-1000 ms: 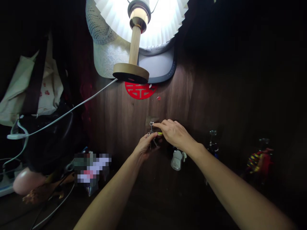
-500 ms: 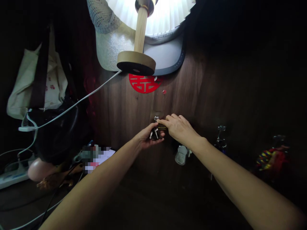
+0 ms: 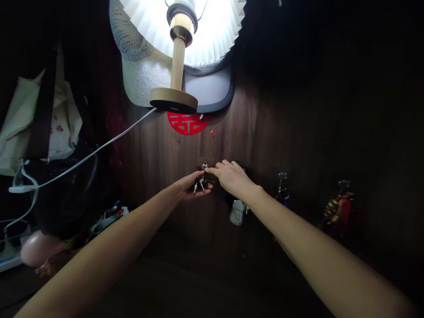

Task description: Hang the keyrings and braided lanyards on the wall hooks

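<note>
The left hand has turned palm up, so its curled fingers now seem to hold the keys from below, under the hook. I can't tell if the right hand grips anything.

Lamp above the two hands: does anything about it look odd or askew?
Yes. The lamp leans slightly, and the dark underside of its round base shows, with no support visible beneath it, which looks unusual. I see no damage.

The caps, pleated lamp and cloth bag (and a red cut-out ornament) suggest a home.
</note>
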`<state>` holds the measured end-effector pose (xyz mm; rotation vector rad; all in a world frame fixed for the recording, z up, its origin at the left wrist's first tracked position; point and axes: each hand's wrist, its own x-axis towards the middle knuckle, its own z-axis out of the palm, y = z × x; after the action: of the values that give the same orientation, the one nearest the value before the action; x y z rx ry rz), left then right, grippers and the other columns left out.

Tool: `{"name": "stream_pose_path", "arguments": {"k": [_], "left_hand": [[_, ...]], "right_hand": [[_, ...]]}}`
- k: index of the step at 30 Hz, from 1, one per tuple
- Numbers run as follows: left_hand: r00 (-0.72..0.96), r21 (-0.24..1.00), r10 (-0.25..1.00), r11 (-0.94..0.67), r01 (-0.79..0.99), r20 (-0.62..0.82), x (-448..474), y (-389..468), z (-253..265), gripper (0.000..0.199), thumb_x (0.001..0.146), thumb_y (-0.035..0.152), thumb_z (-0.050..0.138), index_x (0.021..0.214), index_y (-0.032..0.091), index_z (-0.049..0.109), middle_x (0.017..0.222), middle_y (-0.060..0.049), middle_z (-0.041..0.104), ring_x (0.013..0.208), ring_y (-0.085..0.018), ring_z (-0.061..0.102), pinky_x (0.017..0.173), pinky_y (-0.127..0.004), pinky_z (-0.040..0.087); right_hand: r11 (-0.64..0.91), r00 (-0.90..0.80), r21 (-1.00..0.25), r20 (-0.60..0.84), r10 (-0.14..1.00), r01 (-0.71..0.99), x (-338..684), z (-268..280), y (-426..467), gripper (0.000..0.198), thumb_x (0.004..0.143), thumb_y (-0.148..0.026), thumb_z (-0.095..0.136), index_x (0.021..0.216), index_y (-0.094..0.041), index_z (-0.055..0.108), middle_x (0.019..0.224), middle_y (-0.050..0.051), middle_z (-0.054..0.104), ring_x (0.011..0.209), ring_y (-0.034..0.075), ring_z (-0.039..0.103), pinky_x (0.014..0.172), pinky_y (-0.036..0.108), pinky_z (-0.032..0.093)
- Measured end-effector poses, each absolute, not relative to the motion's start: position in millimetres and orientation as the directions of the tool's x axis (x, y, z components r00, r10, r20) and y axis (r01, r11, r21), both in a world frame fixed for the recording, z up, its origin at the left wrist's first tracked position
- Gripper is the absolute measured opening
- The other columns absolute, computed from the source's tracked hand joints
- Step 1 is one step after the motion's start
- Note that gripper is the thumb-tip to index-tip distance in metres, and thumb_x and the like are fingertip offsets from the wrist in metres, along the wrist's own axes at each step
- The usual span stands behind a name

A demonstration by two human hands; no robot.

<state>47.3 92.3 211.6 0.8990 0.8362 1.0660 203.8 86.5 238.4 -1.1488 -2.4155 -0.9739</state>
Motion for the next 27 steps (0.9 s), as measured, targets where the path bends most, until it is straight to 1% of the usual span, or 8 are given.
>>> {"name": "stream_pose_path", "arguments": {"k": [8,12,14,18,21,23,25,27], "left_hand": [[0.294,0.947,0.927,0.285,-0.150,-0.232,37,87,238,0.018,0.083,0.027,0.056,0.083,0.011,0.063,0.061,-0.005,0.069,0.043,-0.010,0.061,0.040,-0.016,0.052],[0.256,0.979,0.952,0.190,-0.069,-0.166,32,79,250,0.017,0.081,0.030,0.057,0.078,0.014,0.064,0.060,0.000,0.068,0.041,-0.006,0.056,0.037,-0.012,0.045],[0.234,0.989,0.961,0.149,0.018,-0.149,28,72,238,0.018,0.078,0.032,0.059,0.076,0.016,0.064,0.062,0.001,0.067,0.040,-0.004,0.053,0.035,-0.011,0.040],[0.279,0.918,0.915,0.185,0.351,-0.291,15,52,167,0.017,0.071,0.034,0.063,0.075,0.017,0.063,0.063,0.002,0.065,0.042,-0.005,0.052,0.034,-0.012,0.035],[0.228,0.819,0.886,0.238,0.522,-0.403,5,38,96,0.013,0.067,0.030,0.060,0.068,0.017,0.062,0.052,0.002,0.060,0.037,-0.007,0.047,0.033,-0.015,0.032],[0.147,0.728,0.876,0.277,0.627,-0.460,-2,30,57,0.008,0.064,0.024,0.060,0.064,0.017,0.063,0.044,0.004,0.054,0.037,-0.010,0.049,0.038,-0.020,0.037],[0.075,0.653,0.917,0.219,0.725,-0.391,-7,24,33,0.005,0.061,0.023,0.062,0.061,0.019,0.064,0.040,0.005,0.050,0.042,-0.014,0.055,0.045,-0.025,0.044],[0.082,0.647,0.975,0.075,0.759,-0.208,-9,23,29,0.005,0.059,0.025,0.065,0.058,0.020,0.064,0.049,0.003,0.058,0.058,-0.020,0.063,0.058,-0.030,0.048]], "right_hand": [[0.452,-0.625,0.432,0.510,0.591,0.780,202,240,83,0.030,0.091,-0.017,0.038,0.112,-0.025,0.058,0.099,0.007,0.062,0.094,0.023,0.049,0.076,0.032,0.031],[0.458,-0.604,0.394,0.521,0.603,0.797,203,240,83,0.032,0.091,-0.015,0.036,0.112,-0.025,0.059,0.099,0.007,0.063,0.095,0.023,0.049,0.076,0.032,0.031],[0.469,-0.600,0.375,0.522,0.606,0.800,203,239,82,0.037,0.090,-0.012,0.036,0.116,-0.028,0.057,0.098,0.006,0.063,0.095,0.022,0.048,0.076,0.032,0.032],[0.491,-0.584,0.319,0.507,0.634,0.811,205,237,81,0.050,0.086,-0.004,0.034,0.124,-0.030,0.052,0.097,0.007,0.063,0.094,0.022,0.049,0.076,0.032,0.033],[0.578,-0.590,0.206,0.518,0.620,0.789,215,233,81,0.057,0.081,0.000,0.035,0.129,-0.029,0.047,0.099,0.005,0.064,0.092,0.019,0.051,0.079,0.031,0.035],[0.646,-0.542,0.067,0.614,0.574,0.760,227,227,80,0.058,0.078,0.002,0.034,0.127,-0.027,0.049,0.098,0.003,0.064,0.092,0.017,0.053,0.082,0.030,0.037],[0.681,-0.375,-0.104,0.769,0.517,0.725,242,216,79,0.053,0.075,0.002,0.033,0.117,-0.023,0.056,0.096,0.003,0.063,0.091,0.016,0.054,0.082,0.029,0.041],[0.694,-0.152,-0.254,0.872,0.466,0.673,257,201,77,0.049,0.072,0.002,0.031,0.105,-0.018,0.061,0.094,0.006,0.062,0.086,0.016,0.056,0.081,0.030,0.044]]}}
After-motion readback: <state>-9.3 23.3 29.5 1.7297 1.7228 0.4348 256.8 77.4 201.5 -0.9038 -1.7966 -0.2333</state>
